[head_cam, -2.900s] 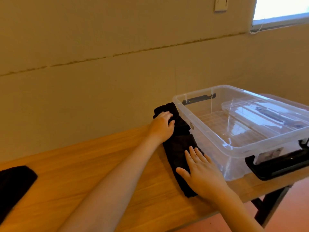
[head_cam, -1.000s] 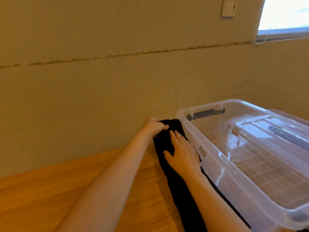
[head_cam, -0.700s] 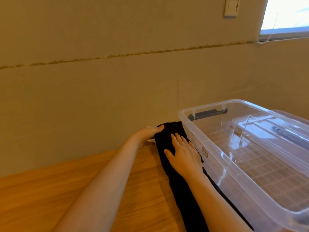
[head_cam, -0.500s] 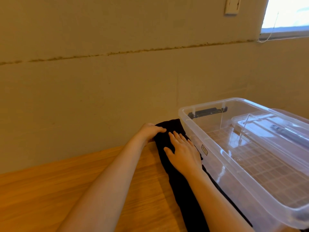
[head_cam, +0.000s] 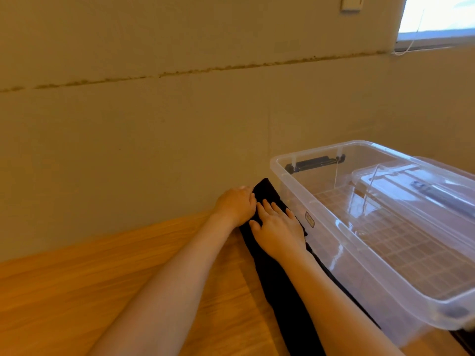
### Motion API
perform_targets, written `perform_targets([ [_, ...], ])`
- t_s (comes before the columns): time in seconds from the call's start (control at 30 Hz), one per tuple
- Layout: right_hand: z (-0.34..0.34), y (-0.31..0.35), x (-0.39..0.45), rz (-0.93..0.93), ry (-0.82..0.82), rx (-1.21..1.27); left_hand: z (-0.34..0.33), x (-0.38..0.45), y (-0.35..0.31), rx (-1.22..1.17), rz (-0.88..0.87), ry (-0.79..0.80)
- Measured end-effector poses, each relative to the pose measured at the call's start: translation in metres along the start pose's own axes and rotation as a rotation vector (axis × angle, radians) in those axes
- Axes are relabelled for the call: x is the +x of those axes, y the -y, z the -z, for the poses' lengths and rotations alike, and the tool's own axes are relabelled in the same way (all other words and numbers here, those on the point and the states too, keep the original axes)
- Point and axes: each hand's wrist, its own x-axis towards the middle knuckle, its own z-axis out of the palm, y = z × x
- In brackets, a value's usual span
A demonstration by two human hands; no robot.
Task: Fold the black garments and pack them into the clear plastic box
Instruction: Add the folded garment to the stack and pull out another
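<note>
A long, narrow folded black garment (head_cam: pixel 282 291) lies on the wooden table (head_cam: pixel 77 291), pressed against the left wall of the clear plastic box (head_cam: pixel 321 150). My left hand (head_cam: pixel 235 205) grips the garment's left edge near its far end, fingers curled down over the cloth. Right beside it, my right hand (head_cam: pixel 279 229) lies flat on the garment with straight fingers. The box holds no clothes; its ribbed floor shows through.
A clear lid (head_cam: pixel 411 181) with a dark latch rests tilted across the right side of the box. The beige wall (head_cam: pixel 154 137) rises straight behind the table's far edge. Bare tabletop stretches to the left of my arms.
Both hands moved from the middle of the garment to its far end. My left hand's fingers have come down over the garment's edge, close against my right hand.
</note>
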Motion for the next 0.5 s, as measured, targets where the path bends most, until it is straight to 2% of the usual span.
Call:
perform_targets([
  [0.17,-0.003,0.002,0.002,-0.029,0.017,-0.011,-0.002,0.009,0.002,-0.015,0.005,0.170],
  [0.37,0.001,0.003,0.000,-0.025,0.075,-0.045,0.003,0.000,0.000,0.026,0.010,0.237],
  [0.5,0.012,0.003,0.002,-0.029,0.129,-0.030,0.033,-0.018,-0.001,-0.003,0.067,0.301],
])
